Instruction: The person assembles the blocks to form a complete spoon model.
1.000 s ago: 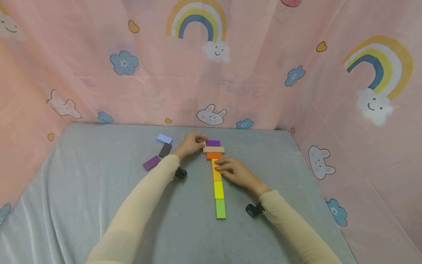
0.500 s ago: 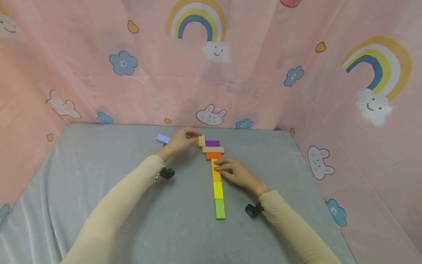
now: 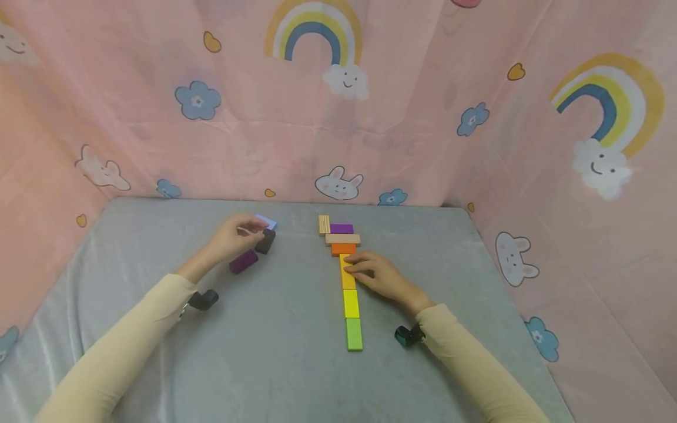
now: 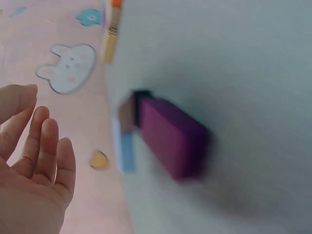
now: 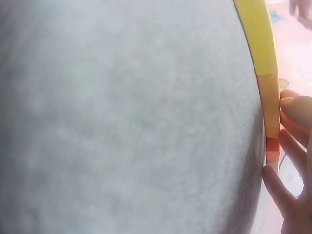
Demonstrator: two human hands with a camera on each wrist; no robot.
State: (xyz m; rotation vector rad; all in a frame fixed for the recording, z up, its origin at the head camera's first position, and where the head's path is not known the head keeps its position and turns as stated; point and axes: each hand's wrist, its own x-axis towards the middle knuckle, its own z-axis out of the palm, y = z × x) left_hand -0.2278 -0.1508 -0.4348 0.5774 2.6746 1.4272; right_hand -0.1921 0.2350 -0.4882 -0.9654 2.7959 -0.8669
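My left hand (image 3: 233,238) hovers beside a dark brown block (image 3: 265,241), its fingers loosely bent with nothing between them. A purple block (image 4: 175,139) lies just in front of the brown one, and a light blue block (image 3: 266,222) lies behind. My right hand (image 3: 385,277) rests its fingertips on the orange-yellow block (image 5: 270,105) in a line of blocks. Toward me that line continues with a yellow block (image 3: 351,304) and a green block (image 3: 354,334). Beyond it come an orange block (image 3: 344,249), a plain wood block (image 3: 342,239), a violet block (image 3: 341,228) and a striped wood block (image 3: 324,224).
Grey cloth covers the table (image 3: 275,341). A pink printed curtain (image 3: 238,141) rises along the back and sides. Small black cameras (image 3: 203,300) sit at both wrists.
My left hand has let go of the striped wood block, left beside the violet one, and moved left to the loose blocks. The right hand has stayed at the orange-yellow block.
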